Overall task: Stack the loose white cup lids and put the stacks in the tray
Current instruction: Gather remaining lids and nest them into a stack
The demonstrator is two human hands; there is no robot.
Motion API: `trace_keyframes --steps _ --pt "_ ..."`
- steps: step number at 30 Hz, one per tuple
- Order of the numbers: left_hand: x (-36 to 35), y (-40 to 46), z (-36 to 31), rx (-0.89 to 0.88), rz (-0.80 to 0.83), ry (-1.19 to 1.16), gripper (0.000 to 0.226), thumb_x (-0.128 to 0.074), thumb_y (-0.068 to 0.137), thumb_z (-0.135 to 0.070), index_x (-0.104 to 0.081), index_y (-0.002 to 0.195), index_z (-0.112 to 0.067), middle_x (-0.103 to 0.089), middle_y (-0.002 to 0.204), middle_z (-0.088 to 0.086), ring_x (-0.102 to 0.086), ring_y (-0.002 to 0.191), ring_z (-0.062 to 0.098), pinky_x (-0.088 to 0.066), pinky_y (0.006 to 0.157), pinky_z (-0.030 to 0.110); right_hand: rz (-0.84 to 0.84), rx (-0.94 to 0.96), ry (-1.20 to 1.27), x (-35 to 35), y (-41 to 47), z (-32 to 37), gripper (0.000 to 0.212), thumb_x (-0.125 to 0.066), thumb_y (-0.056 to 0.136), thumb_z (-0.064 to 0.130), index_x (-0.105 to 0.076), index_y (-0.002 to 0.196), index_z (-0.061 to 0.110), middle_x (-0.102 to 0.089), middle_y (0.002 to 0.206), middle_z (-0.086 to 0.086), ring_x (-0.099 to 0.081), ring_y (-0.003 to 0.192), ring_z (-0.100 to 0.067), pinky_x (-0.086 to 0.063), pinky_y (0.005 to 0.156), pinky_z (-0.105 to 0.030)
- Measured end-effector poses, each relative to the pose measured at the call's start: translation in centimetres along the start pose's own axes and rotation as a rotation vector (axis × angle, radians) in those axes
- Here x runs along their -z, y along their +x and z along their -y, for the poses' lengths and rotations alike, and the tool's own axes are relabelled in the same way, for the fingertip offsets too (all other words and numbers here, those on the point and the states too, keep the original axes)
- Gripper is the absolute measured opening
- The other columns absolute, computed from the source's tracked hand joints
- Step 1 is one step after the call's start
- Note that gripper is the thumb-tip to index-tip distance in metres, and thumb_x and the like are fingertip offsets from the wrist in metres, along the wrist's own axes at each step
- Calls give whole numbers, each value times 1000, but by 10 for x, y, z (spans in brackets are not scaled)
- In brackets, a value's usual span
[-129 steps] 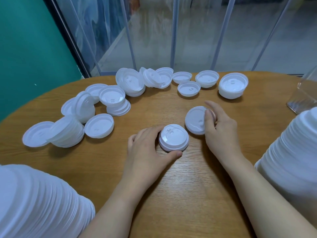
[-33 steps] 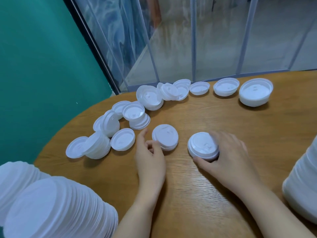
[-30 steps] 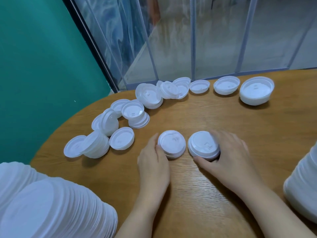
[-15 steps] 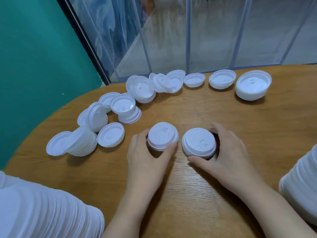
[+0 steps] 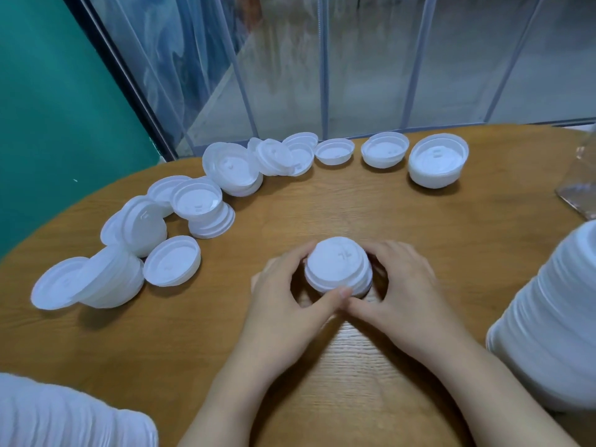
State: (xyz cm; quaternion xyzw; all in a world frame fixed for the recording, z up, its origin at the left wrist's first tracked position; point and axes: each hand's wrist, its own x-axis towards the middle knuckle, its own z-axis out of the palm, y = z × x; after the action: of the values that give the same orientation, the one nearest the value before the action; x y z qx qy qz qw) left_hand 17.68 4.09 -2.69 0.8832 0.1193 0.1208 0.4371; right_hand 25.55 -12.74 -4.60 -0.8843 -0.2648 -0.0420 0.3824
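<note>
A short stack of white cup lids [image 5: 337,264] stands on the wooden table [image 5: 338,208] in front of me. My left hand [image 5: 287,304] curls round its left side and my right hand [image 5: 400,295] curls round its right side, thumbs meeting at the front. Several loose lids and small piles [image 5: 174,221] lie in an arc along the table's far and left edge. A lying stack of lids [image 5: 109,279] rests at the left. A deep pile of upturned lids [image 5: 437,164] sits at the far right.
A tall stack of lids [image 5: 551,321] fills the right edge and another tall stack [image 5: 64,414] the lower left corner. A clear plastic container [image 5: 580,185] shows at the right edge. Behind the table are a clear curtain and a teal wall.
The two short lid piles that stood side by side are now one stack. Both hands have closed in around it from either side.
</note>
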Motion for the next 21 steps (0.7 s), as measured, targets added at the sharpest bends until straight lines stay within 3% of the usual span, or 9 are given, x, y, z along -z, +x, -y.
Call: trace_keyframes --steps 3,5,9,15,21 --pt "-1 0 -3 -21 31 56 52 -76 76 -53 -45 116 -66 -39 117 -62 -30 118 -32 -29 113 27 -5 16 16 0 1 0 68 -60 65 71 -56 126 42 -44 106 41 -40 104 8 -32 98 -28" --pt "-3 0 -1 -33 31 89 55 -70 76 -52 -46 124 -61 -45 115 -57 -25 117 -35 -26 114 26 -5 21 18 0 1 -1 70 -61 65 70 -56 128 40 -45 107 40 -40 106 9 -31 98 -27" --pt "-5 2 0 -42 32 106 67 -64 76 -54 -50 141 -47 -44 125 -45 -23 122 -32 -23 116 26 -7 20 23 -1 0 -3 72 -63 66 69 -56 131 38 -49 114 33 -42 110 7 -33 101 -28" --pt "-6 4 2 -74 34 139 68 -62 78 -61 -49 143 -47 -49 131 -40 -34 133 -15 -18 115 21 1 5 51 0 0 -2 72 -61 66 69 -58 130 37 -56 118 27 -48 113 1 -35 101 -29" --pt "-7 5 6 -73 40 138 69 -65 79 -59 -50 145 -45 -51 136 -37 -36 135 -13 -14 113 15 5 -9 47 1 1 -1 68 -60 64 71 -60 124 40 -57 112 28 -47 110 1 -33 99 -28"
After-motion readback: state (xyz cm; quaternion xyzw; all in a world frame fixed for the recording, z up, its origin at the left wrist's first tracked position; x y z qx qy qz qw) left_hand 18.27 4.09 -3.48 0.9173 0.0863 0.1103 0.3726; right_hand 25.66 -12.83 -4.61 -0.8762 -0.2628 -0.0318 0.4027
